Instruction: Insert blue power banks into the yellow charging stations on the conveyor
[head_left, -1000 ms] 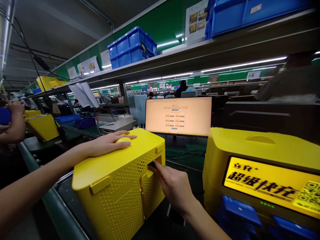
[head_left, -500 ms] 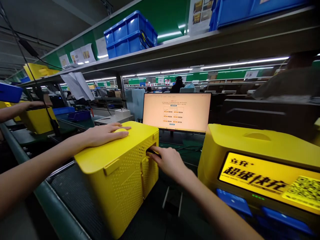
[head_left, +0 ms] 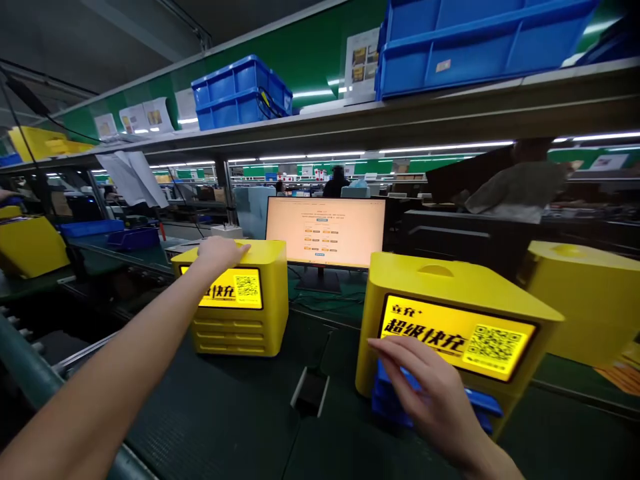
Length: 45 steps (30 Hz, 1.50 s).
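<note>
Fingers of the left hand (head_left: 220, 252) lie flat and loose on top of the left yellow box (head_left: 235, 300), at 10 o'clock on the counter (head_left: 225, 413). Right hand (head_left: 430, 393), fingers spread wide, touches blue packs (head_left: 480, 403) in the middle yellow box (head_left: 450, 320). Smooth rounded plastic may slide if pushed carelessly.

The two yellow charging cabinets, one under the left hand (head_left: 220, 252) and one at the right hand (head_left: 430, 393), look like smooth moulded plastic with a soft sheen. The left cabinet (head_left: 260, 320) and the right cabinet (head_left: 450, 280) each carry a glossy, backlit front panel. The blue power banks (head_left: 483, 403) look like smooth plastic. The conveyor belt (head_left: 225, 413) is dark, matt and finely textured. The monitor (head_left: 325, 232) screen glows evenly.
</note>
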Each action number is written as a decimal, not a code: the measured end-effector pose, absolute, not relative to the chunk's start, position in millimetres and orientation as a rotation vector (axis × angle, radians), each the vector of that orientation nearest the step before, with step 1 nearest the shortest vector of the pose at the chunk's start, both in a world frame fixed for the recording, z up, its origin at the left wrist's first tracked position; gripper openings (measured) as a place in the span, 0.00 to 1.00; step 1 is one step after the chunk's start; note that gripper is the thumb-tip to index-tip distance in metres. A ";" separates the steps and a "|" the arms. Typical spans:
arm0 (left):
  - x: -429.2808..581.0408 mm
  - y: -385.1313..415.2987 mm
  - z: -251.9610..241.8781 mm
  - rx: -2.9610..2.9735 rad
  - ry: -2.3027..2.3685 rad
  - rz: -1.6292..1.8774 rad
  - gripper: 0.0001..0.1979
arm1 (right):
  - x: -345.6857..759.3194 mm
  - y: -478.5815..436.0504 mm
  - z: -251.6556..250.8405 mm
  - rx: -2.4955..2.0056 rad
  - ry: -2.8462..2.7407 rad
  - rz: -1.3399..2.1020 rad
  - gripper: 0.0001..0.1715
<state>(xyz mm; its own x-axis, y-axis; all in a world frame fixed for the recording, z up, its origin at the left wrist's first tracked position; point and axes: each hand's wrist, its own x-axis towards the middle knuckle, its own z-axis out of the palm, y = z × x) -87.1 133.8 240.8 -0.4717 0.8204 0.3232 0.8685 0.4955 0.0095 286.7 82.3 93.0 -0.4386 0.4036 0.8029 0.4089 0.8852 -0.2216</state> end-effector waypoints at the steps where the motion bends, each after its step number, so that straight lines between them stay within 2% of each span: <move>1: -77.0 128.7 235.8 -1.454 -2.443 -0.249 0.31 | 297.7 82.8 88.3 -0.600 -2.014 -0.032 0.14; 4: -41.0 102.9 193.9 -1.554 -2.290 -0.323 0.28 | 333.2 88.1 74.7 -0.711 -1.702 -0.185 0.16; 7: -3.4 75.8 108.3 -1.767 -1.941 -0.670 0.27 | 366.3 99.3 45.3 -0.985 -1.266 -0.162 0.27; 9: 16.6 66.3 41.7 -2.025 -1.915 -0.717 0.24 | 383.4 109.2 11.6 -1.192 -1.057 0.138 0.36; 12: 34.8 69.3 -34.1 -2.232 -2.185 -0.609 0.24 | 400.8 121.7 -45.3 -1.355 -0.951 0.676 0.46; 14: 40.0 77.4 -56.2 -2.263 -2.305 -0.550 0.26 | 408.2 125.2 -73.0 -1.360 -1.000 0.803 0.45; 17: 42.9 86.9 -56.8 -2.241 -2.323 -0.560 0.28 | 413.0 124.5 -89.8 -1.273 -1.115 0.876 0.39; 20: 51.4 90.2 -47.6 -2.351 -2.294 -0.697 0.30 | 411.8 125.5 -90.2 -1.226 -1.219 0.925 0.40; 24: 83.6 95.4 -49.5 -2.621 -2.201 -1.166 0.49 | 407.3 130.8 -90.2 -1.260 -1.277 0.908 0.42; 25: 93.4 97.5 -51.7 -2.578 -2.218 -1.318 0.51 | 406.5 131.5 -90.6 -1.265 -1.279 0.895 0.42; 29: 121.6 104.8 -56.6 -2.351 -2.242 -1.740 0.44 | 405.2 130.8 -90.4 -1.251 -1.283 0.861 0.41; 35: 133.9 108.2 -45.5 -2.186 -2.240 -2.125 0.43 | 404.0 130.6 -88.7 -1.216 -1.286 0.849 0.39; 40: 148.9 113.6 -27.4 -2.048 -2.187 -2.375 0.47 | 404.6 130.5 -86.5 -1.206 -1.302 0.874 0.41; 42: 149.6 113.8 -24.8 -2.023 -2.191 -2.387 0.46 | 405.4 128.5 -85.0 -1.178 -1.323 0.901 0.41; 45: 140.0 109.7 -31.0 -2.270 -2.165 -2.020 0.50 | 405.0 124.2 -83.5 -1.119 -1.411 0.903 0.45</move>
<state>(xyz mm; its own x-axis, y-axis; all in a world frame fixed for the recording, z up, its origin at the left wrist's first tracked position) 140.0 109.7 -31.0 -0.1535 0.9475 0.2805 0.3456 -0.2145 0.9136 405.0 124.2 -83.5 0.0113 0.9609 0.2767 0.1512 0.2719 -0.9504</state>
